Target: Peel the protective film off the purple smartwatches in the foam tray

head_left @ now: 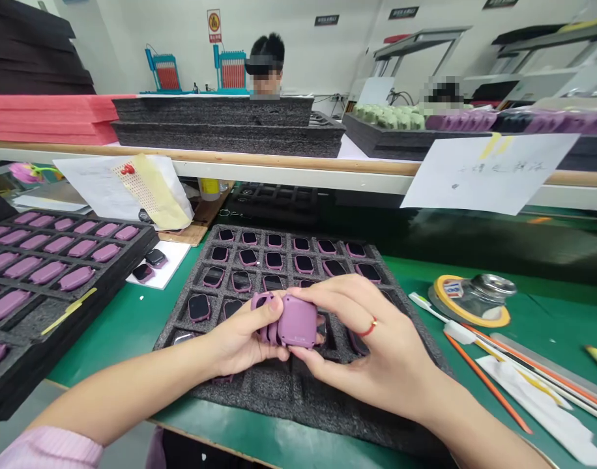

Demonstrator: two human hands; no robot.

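Note:
My left hand point(234, 342) is closed around several purple watch cases point(268, 333) stacked on edge, the thumb on top. My right hand point(377, 342), with a red ring on one finger, pinches the rightmost purple watch case point(300, 322) by its top and bottom edges. That case shows its smooth back, with small print near the lower edge. Below both hands lies a black foam tray point(322, 391), its pockets holding purple watch cases with dark screens point(274, 260). My hands and forearms cover part of the tray.
At the left, another foam tray point(32, 339) holds purple cases. Two watch cases point(149, 264) lie on white paper. To the right are a glass jar point(484, 293), a toothbrush point(428, 306) and orange sticks point(489, 384). A shelf point(289, 170) crosses behind; a person point(266, 62) is beyond it.

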